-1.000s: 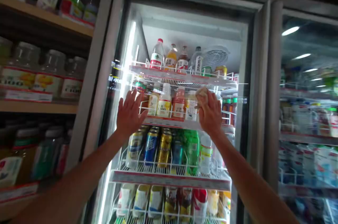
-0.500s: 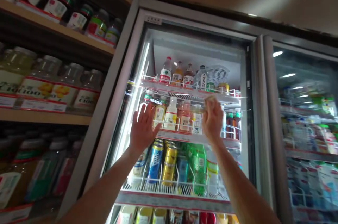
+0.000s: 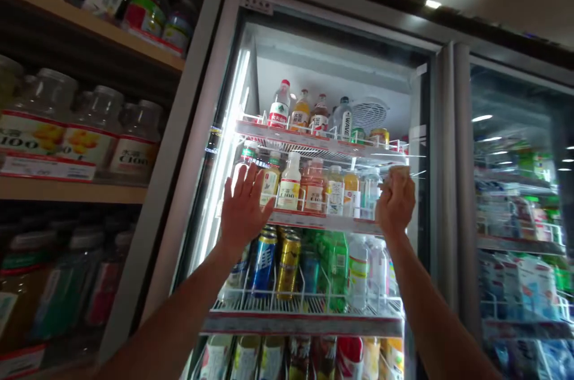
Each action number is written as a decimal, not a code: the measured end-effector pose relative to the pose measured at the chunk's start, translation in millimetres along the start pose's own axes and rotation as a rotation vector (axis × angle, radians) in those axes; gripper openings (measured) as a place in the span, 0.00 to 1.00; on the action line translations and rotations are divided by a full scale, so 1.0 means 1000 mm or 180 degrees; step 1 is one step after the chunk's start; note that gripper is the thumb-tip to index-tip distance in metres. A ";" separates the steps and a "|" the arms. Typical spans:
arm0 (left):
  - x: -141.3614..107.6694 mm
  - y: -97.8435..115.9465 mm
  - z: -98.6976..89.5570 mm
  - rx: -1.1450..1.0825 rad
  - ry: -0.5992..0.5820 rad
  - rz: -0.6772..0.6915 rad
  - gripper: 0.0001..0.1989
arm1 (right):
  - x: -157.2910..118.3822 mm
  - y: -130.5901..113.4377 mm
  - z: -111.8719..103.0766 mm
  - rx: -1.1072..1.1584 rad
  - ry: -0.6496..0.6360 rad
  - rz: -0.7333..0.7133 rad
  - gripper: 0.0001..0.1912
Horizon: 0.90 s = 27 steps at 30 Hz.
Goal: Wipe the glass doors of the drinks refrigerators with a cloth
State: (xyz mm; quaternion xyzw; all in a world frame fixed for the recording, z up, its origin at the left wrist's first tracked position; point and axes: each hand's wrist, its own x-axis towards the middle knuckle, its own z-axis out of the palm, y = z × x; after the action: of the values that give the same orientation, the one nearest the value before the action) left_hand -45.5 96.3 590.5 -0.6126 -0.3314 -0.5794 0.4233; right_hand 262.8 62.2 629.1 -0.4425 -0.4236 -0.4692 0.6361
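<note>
Your left hand: grip wide, before the glass fridge door. Your right hand: grip folded around a pale cloth, near the door's right side. Behind glass: bottles.

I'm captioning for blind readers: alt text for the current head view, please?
A person's right hand holds what looks like a cloth at the glass door of a lit drinks fridge, the left hand spread open. Bottles and cans stand inside; more bottles line shelves at left.
</note>
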 end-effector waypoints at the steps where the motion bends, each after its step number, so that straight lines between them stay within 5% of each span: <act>1: 0.000 0.000 0.000 -0.0016 -0.0008 -0.0003 0.32 | 0.000 0.001 0.000 -0.0019 0.0070 0.0106 0.24; 3: 0.000 0.000 0.000 -0.0035 0.0005 -0.0020 0.32 | -0.012 -0.023 0.005 0.0037 -0.0033 -0.0054 0.23; 7: 0.000 -0.001 0.001 -0.0108 0.0010 -0.0088 0.31 | -0.043 -0.089 0.014 0.0230 -0.0632 -0.1181 0.22; 9: 0.000 -0.001 0.001 -0.0146 -0.0004 -0.0114 0.31 | -0.041 -0.081 0.010 0.0175 -0.0690 -0.1229 0.23; 14: 0.000 0.001 -0.001 -0.0169 -0.0058 -0.0066 0.32 | -0.007 -0.012 0.000 0.0045 0.0064 -0.0034 0.23; 16: 0.000 0.001 0.000 -0.0187 -0.0019 -0.0073 0.32 | -0.011 -0.027 0.006 0.0122 0.0056 -0.0038 0.23; 21: 0.000 -0.002 0.002 -0.0281 0.0040 -0.0085 0.31 | -0.044 -0.099 0.015 0.0268 -0.0893 -0.1179 0.26; 24: -0.001 -0.001 0.001 -0.0266 0.0016 -0.0052 0.31 | -0.034 -0.063 0.003 0.0188 -0.0753 -0.1083 0.24; 27: 0.000 0.000 -0.001 -0.0190 -0.0003 -0.0018 0.32 | -0.008 -0.012 -0.004 0.0038 -0.0143 -0.0337 0.24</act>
State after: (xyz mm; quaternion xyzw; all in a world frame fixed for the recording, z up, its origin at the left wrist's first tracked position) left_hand -45.7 95.8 590.3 -0.6243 -0.3158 -0.5900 0.4031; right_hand 249.9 57.7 622.2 -0.4261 -0.4634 -0.4896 0.6033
